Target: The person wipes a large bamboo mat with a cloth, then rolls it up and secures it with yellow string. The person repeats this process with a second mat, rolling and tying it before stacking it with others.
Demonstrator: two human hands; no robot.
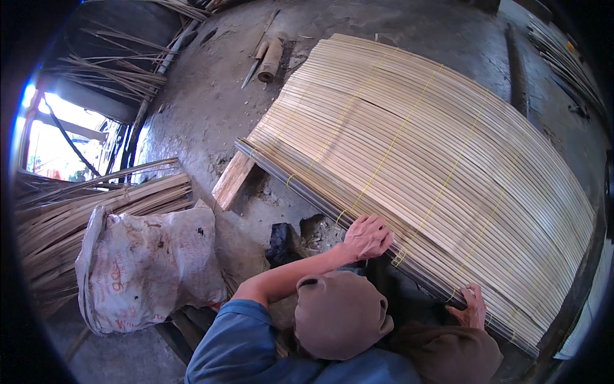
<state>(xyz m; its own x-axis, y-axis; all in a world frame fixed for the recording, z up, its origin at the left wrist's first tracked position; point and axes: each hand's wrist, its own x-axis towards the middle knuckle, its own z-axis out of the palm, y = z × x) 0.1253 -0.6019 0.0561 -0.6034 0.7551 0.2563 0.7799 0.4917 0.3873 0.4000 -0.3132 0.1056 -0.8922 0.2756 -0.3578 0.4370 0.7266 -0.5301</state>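
I am pressing my spread, empty left hand (366,237) on the slat mat's (435,166) near edge, right hand (472,308) pinching its cord (455,293), keeping slats flush.

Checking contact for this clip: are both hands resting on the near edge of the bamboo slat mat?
Yes: the left hand and right hand both press on the bamboo slat mat.

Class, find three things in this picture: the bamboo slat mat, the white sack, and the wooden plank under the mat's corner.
bamboo slat mat (435,147), head view, on its middle slats.
white sack (150,269), head view, on its front face.
wooden plank (232,180), head view, on its bare top.
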